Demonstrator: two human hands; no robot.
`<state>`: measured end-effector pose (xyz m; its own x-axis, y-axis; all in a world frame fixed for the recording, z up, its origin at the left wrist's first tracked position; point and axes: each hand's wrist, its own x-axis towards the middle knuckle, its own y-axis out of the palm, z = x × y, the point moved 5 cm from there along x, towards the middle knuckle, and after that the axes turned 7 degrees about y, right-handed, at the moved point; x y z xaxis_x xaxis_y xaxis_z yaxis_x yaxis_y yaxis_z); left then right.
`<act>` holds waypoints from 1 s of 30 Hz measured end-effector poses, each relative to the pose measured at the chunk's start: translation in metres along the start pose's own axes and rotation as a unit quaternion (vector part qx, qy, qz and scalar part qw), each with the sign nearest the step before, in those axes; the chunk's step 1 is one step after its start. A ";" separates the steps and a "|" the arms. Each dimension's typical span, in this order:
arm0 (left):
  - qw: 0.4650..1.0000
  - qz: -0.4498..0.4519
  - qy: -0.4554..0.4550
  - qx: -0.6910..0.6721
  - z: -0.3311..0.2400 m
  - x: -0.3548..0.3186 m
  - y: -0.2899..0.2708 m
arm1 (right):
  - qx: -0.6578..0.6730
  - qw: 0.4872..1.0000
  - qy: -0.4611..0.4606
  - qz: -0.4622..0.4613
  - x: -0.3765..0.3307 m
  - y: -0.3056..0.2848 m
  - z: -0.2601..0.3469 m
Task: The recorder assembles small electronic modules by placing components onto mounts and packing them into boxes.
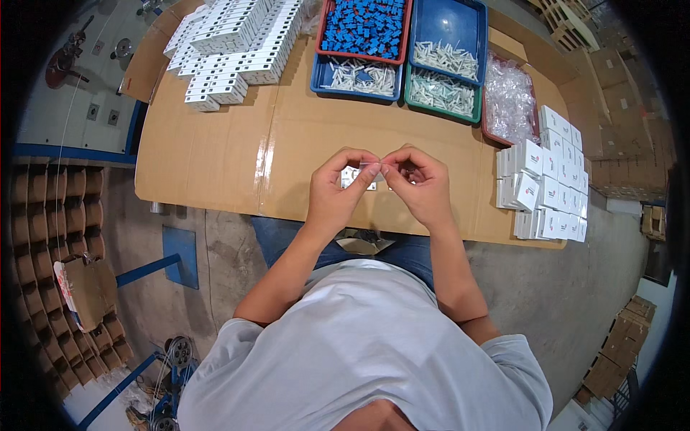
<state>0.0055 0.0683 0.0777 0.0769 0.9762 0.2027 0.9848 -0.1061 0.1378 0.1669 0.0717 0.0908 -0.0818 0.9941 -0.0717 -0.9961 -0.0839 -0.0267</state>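
Note:
Over the near middle of the cardboard-covered table, my left hand and my right hand meet fingertip to fingertip. Each is closed in a pinch of thumb and forefinger. A thin, pale, see-through sliver shows between the fingertips; it is too small to name. Below my left fingers lies a small white box with dark marks, partly covered by the hand. Something small and pale also shows behind my right fingers, mostly hidden.
Long white boxes are stacked at the far left. Trays hold blue-and-red small parts, white plastic pieces and clear plastic bags. White cartons stand stacked at the right edge of the cardboard tabletop.

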 end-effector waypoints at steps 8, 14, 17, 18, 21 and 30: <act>0.999 -0.015 0.003 0.031 0.007 0.001 -0.001 | -0.092 0.995 -0.029 -0.013 0.003 -0.005 0.001; 0.999 -0.013 -0.034 0.024 0.007 0.007 -0.001 | -0.055 0.998 -0.004 0.013 0.006 -0.014 -0.003; 0.999 -0.019 -0.050 0.009 0.012 0.010 -0.005 | -0.053 0.998 0.025 0.024 0.006 -0.013 -0.001; 0.999 -0.021 -0.048 0.010 0.013 0.012 -0.007 | -0.042 0.998 0.037 0.025 0.009 -0.013 -0.003; 0.998 -0.025 -0.061 -0.007 0.019 0.015 -0.007 | -0.037 0.998 0.050 0.028 0.008 -0.014 -0.006; 0.979 0.036 -0.135 -0.146 0.049 0.006 -0.006 | -0.068 0.988 0.100 0.095 0.011 -0.026 -0.009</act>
<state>0.0076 0.0836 0.0308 0.2221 0.9743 -0.0363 0.8919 -0.1880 0.4114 0.1924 0.0841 0.0818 -0.2458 0.9270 -0.2833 -0.9487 -0.2900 -0.1259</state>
